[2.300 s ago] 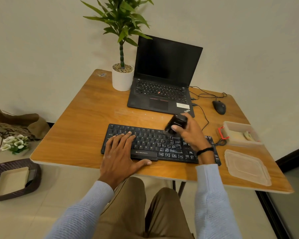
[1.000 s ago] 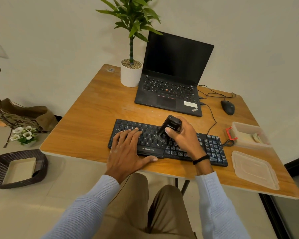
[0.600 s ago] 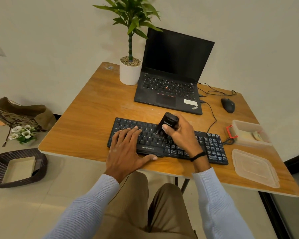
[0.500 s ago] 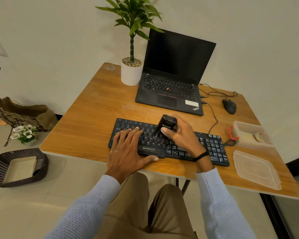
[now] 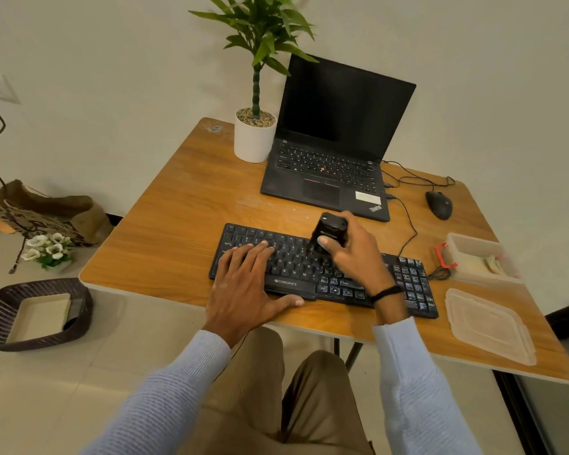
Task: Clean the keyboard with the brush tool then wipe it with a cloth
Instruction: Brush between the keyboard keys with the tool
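A black keyboard (image 5: 408, 284) lies near the front edge of the wooden table (image 5: 178, 224). My left hand (image 5: 243, 287) rests flat on its left half, fingers straight on the keys and thumb along the front edge. My right hand (image 5: 355, 257) grips a black brush tool (image 5: 329, 229) upright over the keyboard's middle, its lower end down on the keys. A cloth (image 5: 473, 266) seems to lie in the open plastic box (image 5: 480, 254) at the right.
A black laptop (image 5: 326, 172) stands open behind the keyboard, with a potted plant (image 5: 255, 139) to its left and a mouse (image 5: 438, 205) with cables to its right. A plastic lid (image 5: 490, 323) lies at front right. A basket (image 5: 0, 316) sits on the floor.
My right hand has moved the brush tool leftward from the keyboard's right part to its middle. My left hand has stayed on the left half of the keys.
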